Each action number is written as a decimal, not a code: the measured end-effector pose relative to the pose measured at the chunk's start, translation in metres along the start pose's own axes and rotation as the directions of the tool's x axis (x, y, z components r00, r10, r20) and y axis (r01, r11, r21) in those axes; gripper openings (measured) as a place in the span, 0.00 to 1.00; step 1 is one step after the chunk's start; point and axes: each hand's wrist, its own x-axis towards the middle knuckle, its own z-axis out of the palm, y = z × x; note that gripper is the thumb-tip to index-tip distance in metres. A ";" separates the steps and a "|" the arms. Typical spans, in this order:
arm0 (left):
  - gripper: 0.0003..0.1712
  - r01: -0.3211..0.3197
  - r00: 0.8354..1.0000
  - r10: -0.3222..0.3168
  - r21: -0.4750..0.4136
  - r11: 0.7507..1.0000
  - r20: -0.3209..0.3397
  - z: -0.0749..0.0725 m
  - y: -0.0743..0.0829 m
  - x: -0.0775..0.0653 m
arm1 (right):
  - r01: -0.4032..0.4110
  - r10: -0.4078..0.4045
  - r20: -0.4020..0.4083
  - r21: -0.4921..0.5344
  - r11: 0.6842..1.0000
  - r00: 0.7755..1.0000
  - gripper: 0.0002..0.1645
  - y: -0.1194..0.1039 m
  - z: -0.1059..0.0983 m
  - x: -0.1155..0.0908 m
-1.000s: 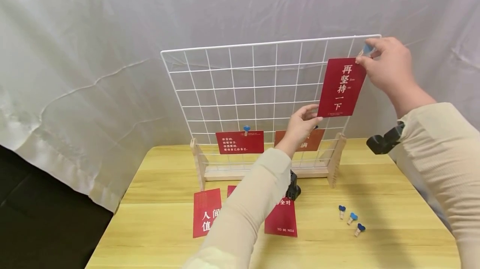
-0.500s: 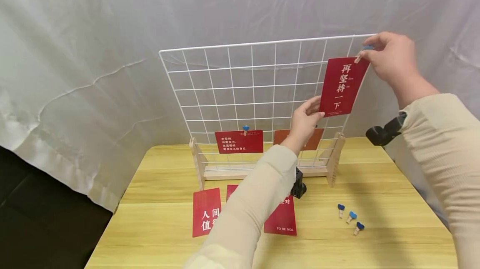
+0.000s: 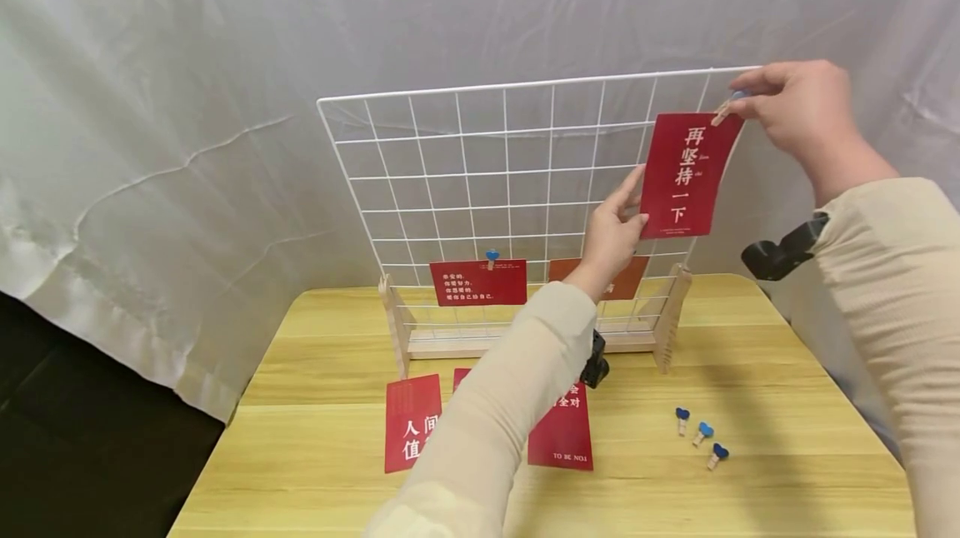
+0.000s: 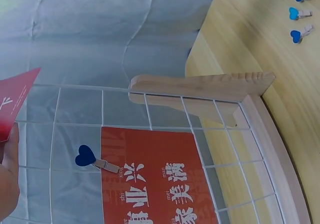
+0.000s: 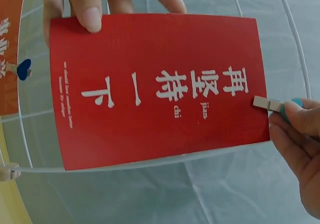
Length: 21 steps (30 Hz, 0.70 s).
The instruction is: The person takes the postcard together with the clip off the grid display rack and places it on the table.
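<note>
A red card with white characters hangs upright at the right part of a white wire grid. My left hand pinches its lower left edge, thumb on the front and fingers behind. At the card's top edge, my right hand pinches a small wooden clothespin with a blue heart, mostly hidden by the fingers in the head view. The clothespin's tip overlaps the card's front in the right wrist view. Whether it also grips the wire cannot be told.
Clipped low on the grid are a red card and an orange card. Wooden feet support the grid. More red cards lie on the table, partly behind my left sleeve. Three heart clothespins lie at the right.
My right hand has shifted slightly right and up with the clothespin. The clothespin now sits over the card's top edge. My left hand has moved a little right along with the card.
</note>
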 end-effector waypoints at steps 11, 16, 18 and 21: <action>0.36 -0.003 0.999 0.005 -0.043 0.999 0.039 -0.008 0.009 -0.007 | 0.062 -0.056 -0.117 0.043 0.997 0.992 0.18 0.003 0.004 -0.003; 0.34 0.000 0.999 0.001 -0.022 1.000 0.050 -0.015 0.024 -0.016 | 0.080 -0.065 -0.145 0.097 0.992 0.987 0.08 0.004 0.008 -0.004; 0.34 -0.003 0.998 0.004 -0.024 1.000 0.059 -0.016 0.026 -0.017 | 0.080 -0.059 -0.148 0.145 0.986 0.987 0.06 0.005 0.008 -0.004; 0.33 -0.006 0.998 0.008 -0.033 0.999 0.065 -0.017 0.028 -0.017 | 0.086 -0.060 -0.152 0.175 0.981 0.987 0.12 0.006 0.008 -0.005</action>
